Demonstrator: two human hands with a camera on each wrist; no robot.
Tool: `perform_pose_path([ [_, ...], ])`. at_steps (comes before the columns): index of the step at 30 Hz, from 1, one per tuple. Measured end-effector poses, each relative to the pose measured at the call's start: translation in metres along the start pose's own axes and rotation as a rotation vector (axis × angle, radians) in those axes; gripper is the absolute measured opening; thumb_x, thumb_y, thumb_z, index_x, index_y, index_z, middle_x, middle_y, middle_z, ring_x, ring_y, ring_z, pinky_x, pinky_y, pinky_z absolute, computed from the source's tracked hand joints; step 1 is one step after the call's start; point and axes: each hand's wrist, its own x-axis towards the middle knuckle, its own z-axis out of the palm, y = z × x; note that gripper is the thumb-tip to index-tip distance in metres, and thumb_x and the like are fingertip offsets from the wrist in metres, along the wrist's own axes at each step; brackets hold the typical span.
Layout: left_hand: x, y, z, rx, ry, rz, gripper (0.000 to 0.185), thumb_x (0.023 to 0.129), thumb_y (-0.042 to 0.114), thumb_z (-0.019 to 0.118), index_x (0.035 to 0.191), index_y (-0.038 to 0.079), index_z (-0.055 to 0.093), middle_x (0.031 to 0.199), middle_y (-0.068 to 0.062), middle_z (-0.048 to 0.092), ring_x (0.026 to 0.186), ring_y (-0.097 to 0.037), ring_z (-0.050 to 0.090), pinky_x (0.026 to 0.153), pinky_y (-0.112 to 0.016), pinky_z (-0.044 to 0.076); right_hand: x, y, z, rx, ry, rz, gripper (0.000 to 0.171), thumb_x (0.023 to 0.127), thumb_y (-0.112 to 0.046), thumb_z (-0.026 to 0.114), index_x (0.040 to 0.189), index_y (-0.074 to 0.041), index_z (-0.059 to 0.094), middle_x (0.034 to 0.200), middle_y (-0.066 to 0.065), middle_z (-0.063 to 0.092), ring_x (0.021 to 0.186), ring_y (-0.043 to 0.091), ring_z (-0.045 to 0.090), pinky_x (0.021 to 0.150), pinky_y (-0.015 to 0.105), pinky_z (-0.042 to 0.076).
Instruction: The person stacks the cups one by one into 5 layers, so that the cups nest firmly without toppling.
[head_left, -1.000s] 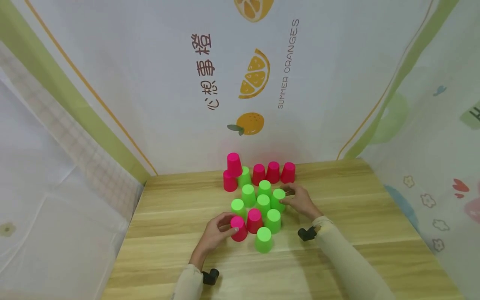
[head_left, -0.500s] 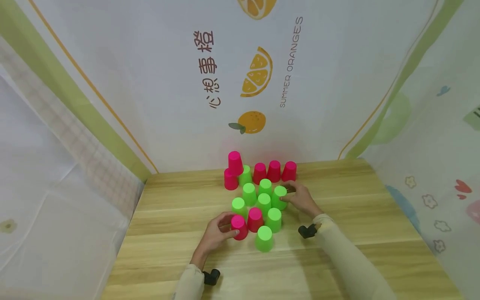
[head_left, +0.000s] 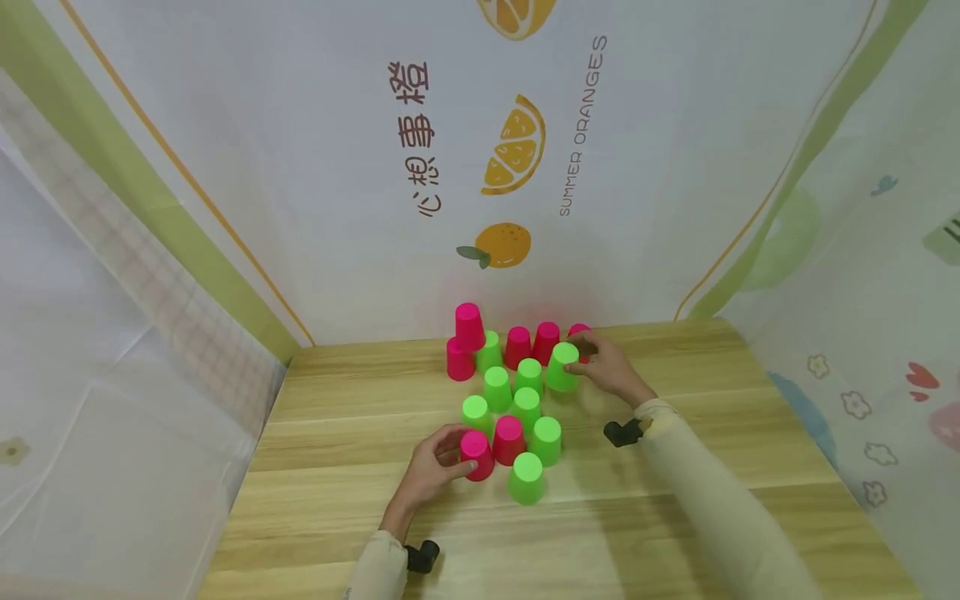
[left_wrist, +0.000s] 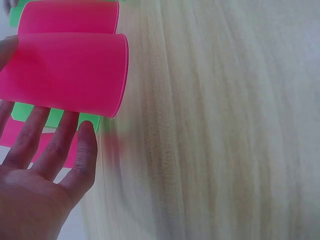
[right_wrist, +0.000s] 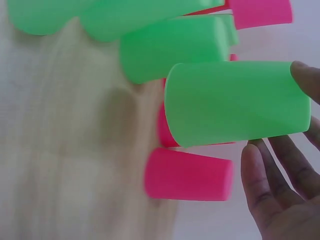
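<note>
My right hand [head_left: 606,367] grips a green cup [head_left: 562,368], upside down and lifted off the table, in front of the back row of pink cups. In the right wrist view the thumb and fingers hold that green cup [right_wrist: 235,104] near its closed end. My left hand [head_left: 431,468] has thumb and fingers around an upside-down pink cup [head_left: 476,457] at the front left of the group. The left wrist view shows this pink cup [left_wrist: 65,72] between thumb and fingers, beside a second pink cup [head_left: 509,442].
Several green cups, one being the frontmost cup [head_left: 527,479], stand upside down mid-table. Behind them is a row of pink cups [head_left: 518,348]. At the back left a pink cup [head_left: 469,327] sits on top of others. A printed curtain [head_left: 337,275] borders the wooden table [head_left: 315,500].
My right hand has raised its green cup from the group and moved it toward the back, now overlapping the rightmost pink cup. The left hand stays on its pink cup.
</note>
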Motion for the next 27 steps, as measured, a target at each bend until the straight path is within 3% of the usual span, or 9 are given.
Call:
perform_pose_path([
  [7,0.001,-0.003,0.0,-0.005,-0.005,-0.007,0.05,0.084,0.007,0.079,0.131,0.009,0.062,0.131,-0.017,0.066,0.127,-0.036,0.06,0.107,-0.049,0.052,0.024,-0.022,-0.013,-0.005,0.024,-0.058,0.045,0.084,-0.011,0.079,0.125,-0.001,0.062,0.123,0.022,0.068,0.11,0.038,0.065,0.097,0.053,0.055],
  [13,0.0,-0.004,-0.001,-0.004,-0.004,-0.016,0.05,0.084,0.009,0.08,0.13,0.011,0.062,0.131,-0.016,0.066,0.127,-0.036,0.06,0.108,-0.051,0.051,0.048,-0.047,-0.014,0.036,-0.034,0.006,0.043,0.086,-0.019,0.076,0.126,-0.009,0.063,0.127,0.013,0.067,0.115,0.034,0.064,0.097,0.047,0.056],
  [27,0.001,-0.003,-0.001,0.0,-0.008,-0.033,0.049,0.084,0.009,0.08,0.129,0.012,0.063,0.129,-0.013,0.067,0.125,-0.032,0.061,0.107,-0.048,0.052,0.086,-0.07,0.007,0.053,-0.058,0.052,0.045,0.084,-0.013,0.078,0.126,-0.002,0.062,0.125,0.02,0.067,0.113,0.037,0.066,0.1,0.047,0.056],
])
